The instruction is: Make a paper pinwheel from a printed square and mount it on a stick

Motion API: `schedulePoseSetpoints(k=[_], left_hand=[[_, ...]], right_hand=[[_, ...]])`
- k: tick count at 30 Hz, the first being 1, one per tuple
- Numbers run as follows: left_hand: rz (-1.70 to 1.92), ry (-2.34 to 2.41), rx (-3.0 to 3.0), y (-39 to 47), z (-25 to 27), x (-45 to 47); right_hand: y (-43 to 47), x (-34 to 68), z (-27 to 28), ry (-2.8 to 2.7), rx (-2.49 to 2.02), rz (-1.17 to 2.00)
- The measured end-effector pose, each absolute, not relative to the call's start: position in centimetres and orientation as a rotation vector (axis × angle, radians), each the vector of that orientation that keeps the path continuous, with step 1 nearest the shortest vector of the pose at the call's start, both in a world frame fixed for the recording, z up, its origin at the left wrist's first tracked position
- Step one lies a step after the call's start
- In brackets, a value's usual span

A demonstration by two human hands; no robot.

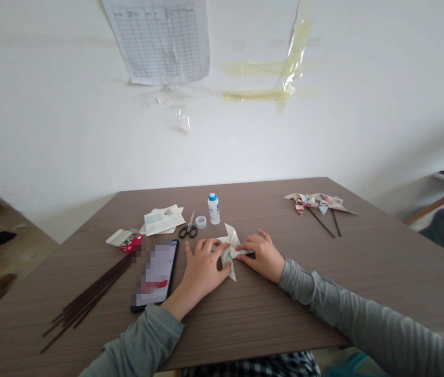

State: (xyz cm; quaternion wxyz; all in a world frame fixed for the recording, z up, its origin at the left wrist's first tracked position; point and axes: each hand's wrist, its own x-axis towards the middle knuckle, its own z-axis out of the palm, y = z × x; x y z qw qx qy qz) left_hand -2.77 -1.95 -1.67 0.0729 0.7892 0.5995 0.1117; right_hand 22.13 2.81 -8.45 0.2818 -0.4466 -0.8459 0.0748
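A folded paper pinwheel (230,230), made of printed paper with pointed blades, lies on the table between my hands. My left hand (203,267) rests over its left side, thumb and fingertips pressing the paper near the centre. From the right, my right hand (264,255) pinches one of the blades, with the fingers bent together. Just behind the pinwheel stand a white glue bottle (214,212) with a blue cap and a small clear plastic cup (201,222). Scissors with black handles (188,229) lie to their left.
Left of my hands are a phone (155,277), dark thin sticks (92,288), a small red-and-white box (125,240) and stacked paper sheets (164,220). Two finished-looking pinwheels on sticks (320,203) lie at the far right. A white wall (245,146) bounds the table's back edge.
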Motion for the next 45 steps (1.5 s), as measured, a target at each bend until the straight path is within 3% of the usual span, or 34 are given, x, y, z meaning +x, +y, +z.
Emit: schedulePoseSetpoints(k=[45], left_hand=[[0.349,1.779,2.367,-1.89,-1.35,-2.95]], right_hand=[[2.72,22.10,-8.32,-2.266,-1.190,0.190]])
